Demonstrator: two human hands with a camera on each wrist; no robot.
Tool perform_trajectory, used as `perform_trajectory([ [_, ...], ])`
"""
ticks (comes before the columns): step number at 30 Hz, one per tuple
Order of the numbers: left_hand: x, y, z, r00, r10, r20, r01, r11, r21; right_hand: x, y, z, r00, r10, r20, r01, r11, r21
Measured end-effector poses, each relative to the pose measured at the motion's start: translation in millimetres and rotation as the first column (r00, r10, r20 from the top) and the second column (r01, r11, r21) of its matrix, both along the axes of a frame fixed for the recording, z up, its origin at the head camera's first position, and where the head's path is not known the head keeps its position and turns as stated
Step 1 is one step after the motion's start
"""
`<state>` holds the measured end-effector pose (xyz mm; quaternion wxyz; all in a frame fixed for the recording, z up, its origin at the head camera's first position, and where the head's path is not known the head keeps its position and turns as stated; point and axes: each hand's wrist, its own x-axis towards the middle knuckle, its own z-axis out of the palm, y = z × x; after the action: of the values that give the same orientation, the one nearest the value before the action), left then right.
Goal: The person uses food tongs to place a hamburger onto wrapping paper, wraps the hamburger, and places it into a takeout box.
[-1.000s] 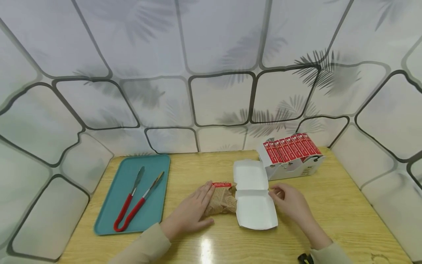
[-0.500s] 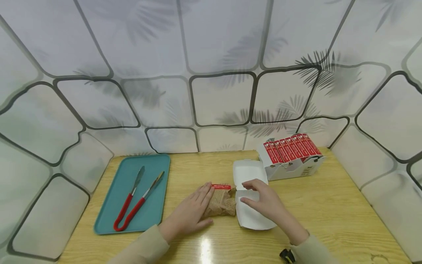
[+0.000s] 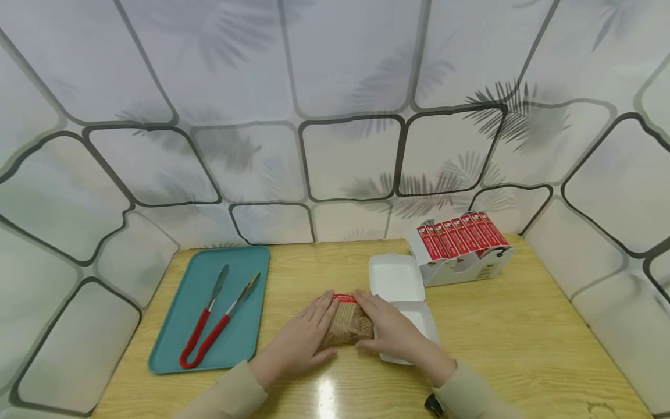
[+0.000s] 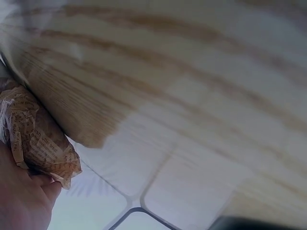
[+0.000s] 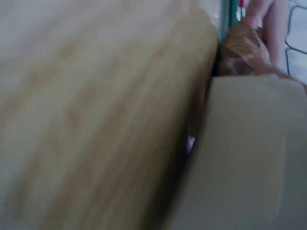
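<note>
A package in brown printed paper with a red strip along its far end lies on the table between both hands. Along its left side rests my left hand, fingers extended and thumb spread toward the near end. From the other side my right hand touches it, fingers near the red strip and thumb by the near edge. Part of a white clamshell box, lying unfolded, is covered by that hand. The left wrist view shows the crinkled package close against the hand; the right wrist view shows it beyond a pale surface.
A teal tray on the left bears red-handled tongs. At the back right, a white carton holds several red-topped boxes, close to the clamshell's far corner. Patterned walls enclose the wooden table.
My right hand has moved left from the clamshell's right edge, across it, to the package's right side. The left hand has stayed on the package, which has shifted slightly left.
</note>
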<state>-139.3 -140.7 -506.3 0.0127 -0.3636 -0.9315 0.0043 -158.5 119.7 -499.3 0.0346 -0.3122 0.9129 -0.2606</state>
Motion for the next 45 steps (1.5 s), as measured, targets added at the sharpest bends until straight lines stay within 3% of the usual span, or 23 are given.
perform_trajectory([
  [4, 0.8, 0.5, -0.5, 1.000, 0.006, 0.016, -0.007, 0.999, 0.042, 0.8, -2, -4.0, 0.999, 0.016, -0.045, -0.014, 0.999, 0.037],
  [9, 0.3, 1.4, -2.4, 0.996, 0.050, 0.075, -0.059, 0.989, 0.134, 0.5, -4, -5.1, 0.998, 0.005, -0.057, -0.002, 0.999, 0.046],
  [16, -1.2, 2.1, -1.7, 0.994, 0.078, 0.074, -0.086, 0.991, 0.105, 0.1, -5, -5.0, 0.997, -0.007, -0.071, 0.009, 1.000, 0.029],
  [27, -5.2, 2.0, 1.2, 0.978, 0.103, 0.182, -0.142, 0.967, 0.211, -1.8, -9, -5.9, 0.996, -0.041, -0.076, 0.041, 0.999, 0.005],
  [33, -8.4, 2.8, 0.8, 0.979, 0.095, 0.180, -0.140, 0.956, 0.256, -1.9, -11, -7.6, 0.995, -0.065, -0.076, 0.065, 0.998, -0.007],
  [40, -10.1, 4.2, 1.9, 0.983, 0.100, 0.152, -0.147, 0.928, 0.341, -0.9, -12, -8.2, 0.993, -0.096, -0.064, 0.095, 0.995, -0.023],
  [45, -8.5, 3.8, 2.6, 0.987, 0.113, 0.116, -0.146, 0.927, 0.346, 0.5, -13, -8.1, 0.993, -0.096, -0.074, 0.093, 0.995, -0.033],
])
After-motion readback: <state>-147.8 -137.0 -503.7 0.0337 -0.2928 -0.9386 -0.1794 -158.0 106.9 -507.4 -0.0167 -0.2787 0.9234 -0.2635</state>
